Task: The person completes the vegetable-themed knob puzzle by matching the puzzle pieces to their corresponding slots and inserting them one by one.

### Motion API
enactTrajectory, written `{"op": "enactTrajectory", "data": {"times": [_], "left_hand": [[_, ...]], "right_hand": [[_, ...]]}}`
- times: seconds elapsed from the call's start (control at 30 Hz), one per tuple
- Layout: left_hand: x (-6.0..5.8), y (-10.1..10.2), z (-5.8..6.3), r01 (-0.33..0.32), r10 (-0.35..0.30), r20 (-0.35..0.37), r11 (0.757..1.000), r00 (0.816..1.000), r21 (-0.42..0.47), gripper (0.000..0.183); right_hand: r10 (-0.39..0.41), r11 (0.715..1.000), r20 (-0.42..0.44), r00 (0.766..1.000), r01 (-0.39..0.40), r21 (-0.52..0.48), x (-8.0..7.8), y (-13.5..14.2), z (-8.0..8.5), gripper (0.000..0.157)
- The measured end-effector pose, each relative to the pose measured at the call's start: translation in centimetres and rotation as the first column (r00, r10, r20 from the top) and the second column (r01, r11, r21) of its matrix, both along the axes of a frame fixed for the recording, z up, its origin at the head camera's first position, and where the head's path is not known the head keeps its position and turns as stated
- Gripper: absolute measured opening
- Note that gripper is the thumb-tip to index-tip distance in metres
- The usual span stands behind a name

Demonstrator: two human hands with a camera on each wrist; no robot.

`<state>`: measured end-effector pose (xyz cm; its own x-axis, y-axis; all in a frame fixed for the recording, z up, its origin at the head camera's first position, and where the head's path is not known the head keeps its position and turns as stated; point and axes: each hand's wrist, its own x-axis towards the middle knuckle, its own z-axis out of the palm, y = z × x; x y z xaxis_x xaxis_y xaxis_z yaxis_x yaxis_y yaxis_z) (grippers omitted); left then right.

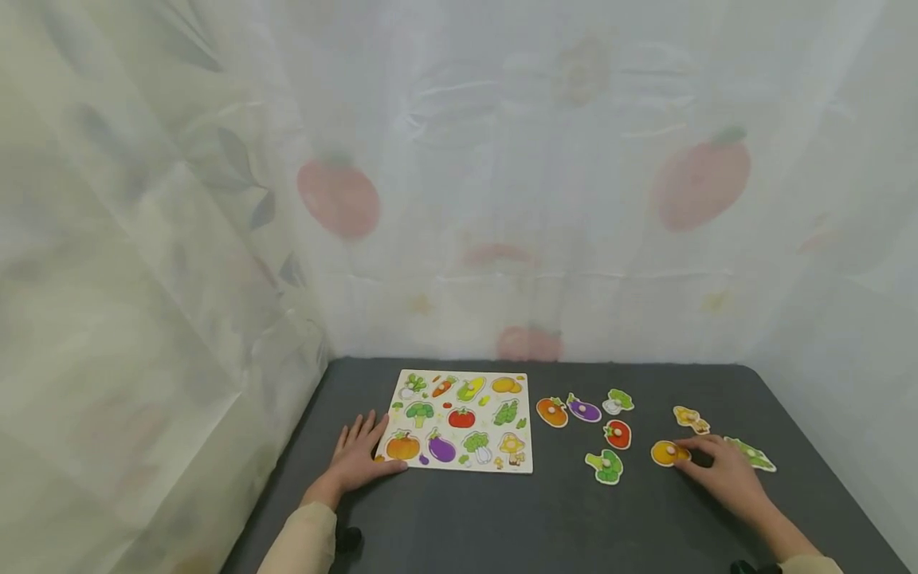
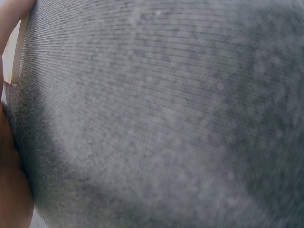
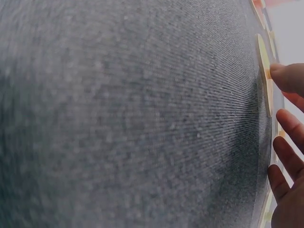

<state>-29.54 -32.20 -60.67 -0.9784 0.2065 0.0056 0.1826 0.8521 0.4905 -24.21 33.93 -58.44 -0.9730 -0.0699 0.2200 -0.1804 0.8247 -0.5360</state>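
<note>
My left hand [image 1: 358, 458] rests with fingers spread along the left edge and lower left corner of a white vegetable puzzle board [image 1: 452, 411]. The left wrist view catches only part of that hand [image 2: 13, 156] and a sliver of the board. Over on the right, my right hand [image 1: 724, 472] pinches a yellow-orange knobbed puzzle piece [image 1: 665, 454], thumb and index finger at its small knob. In the right wrist view this piece [image 3: 264, 80] appears edge-on, low over the table, with the other fingers [image 3: 288, 153] loosely bent.
Between board and right hand lie pumpkin [image 1: 551, 413], eggplant [image 1: 586, 412], bok choy [image 1: 622, 399], tomato [image 1: 621, 436] and broccoli [image 1: 611, 468] pieces. A mushroom piece [image 1: 688, 416] and a green pod piece [image 1: 757, 457] lie near the right hand. Printed curtains border the dark table [image 1: 459, 526].
</note>
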Motion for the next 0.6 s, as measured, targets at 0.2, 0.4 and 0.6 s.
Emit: {"op": "enactTrajectory", "data": {"times": [0.2,0.4,0.6], "left_hand": [[-0.51,0.16,0.19,-0.009,0.009,0.034,1.000,0.999,-0.011,0.121],[-0.82,-0.08,-0.29,-0.017,0.019,0.046,0.999,0.999,-0.035,0.121],[-1.01,-0.33,-0.72,-0.025,0.026,0.054,0.999,0.998,-0.024,0.121]], "right_hand": [[-0.026,1.000,0.015,1.000,0.025,0.010,0.00,0.03,-0.18,0.040],[-0.042,0.999,0.031,0.999,0.042,0.018,-0.12,-0.12,-0.36,0.047],[-0.047,0.999,0.047,0.998,0.046,0.022,-0.28,-0.10,-0.37,0.048]]}}
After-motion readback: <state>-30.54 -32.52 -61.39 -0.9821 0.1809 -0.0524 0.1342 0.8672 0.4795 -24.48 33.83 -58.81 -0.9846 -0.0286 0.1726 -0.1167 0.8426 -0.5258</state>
